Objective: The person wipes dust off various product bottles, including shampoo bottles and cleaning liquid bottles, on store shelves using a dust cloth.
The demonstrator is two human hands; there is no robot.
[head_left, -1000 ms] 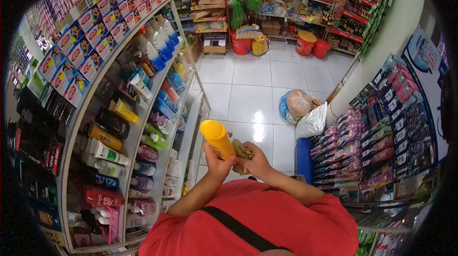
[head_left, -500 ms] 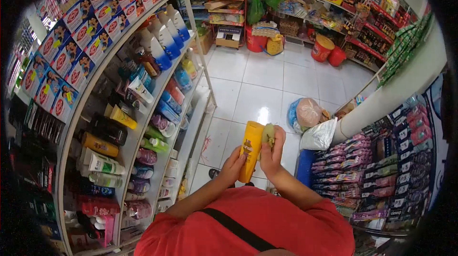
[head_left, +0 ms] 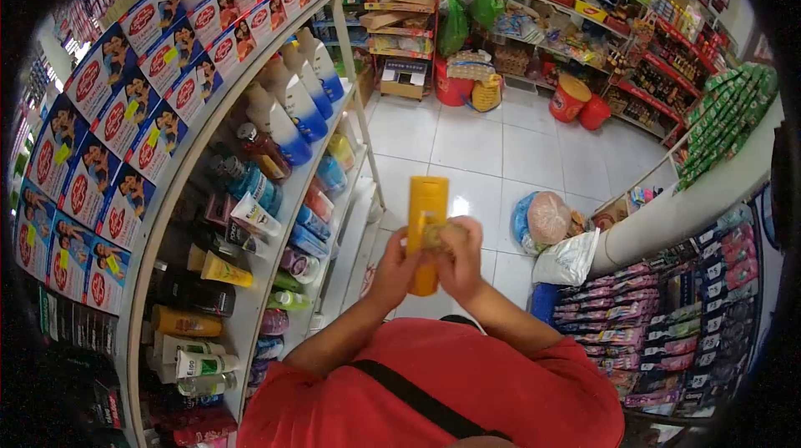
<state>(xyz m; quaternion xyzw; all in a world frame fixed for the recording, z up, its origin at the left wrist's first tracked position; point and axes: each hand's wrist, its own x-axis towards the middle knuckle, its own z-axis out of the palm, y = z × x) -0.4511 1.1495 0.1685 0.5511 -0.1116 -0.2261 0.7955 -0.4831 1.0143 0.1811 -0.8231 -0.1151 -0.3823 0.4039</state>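
Note:
A yellow bottle [head_left: 427,198] stands upright in front of the red shirt, at the middle of the view. My left hand [head_left: 392,271] is wrapped round its lower left side. On the bottle's right, my right hand [head_left: 461,256] is closed on a greenish cloth [head_left: 434,237], which lies against the front of the bottle. The fingers of my right hand are slightly blurred.
A shelf rack [head_left: 250,281] with bottles and tubes runs along the left, with soap boxes [head_left: 158,56] on top. Right of the hands are a silver bag [head_left: 567,258], a pinkish bag [head_left: 548,217] and hanging packets [head_left: 601,314]. Red buckets [head_left: 570,99] stand farther back.
The bottle has turned more upright and moved slightly left and up, with both hands. The cloth has shifted from its right edge onto its front. The view has shifted a little.

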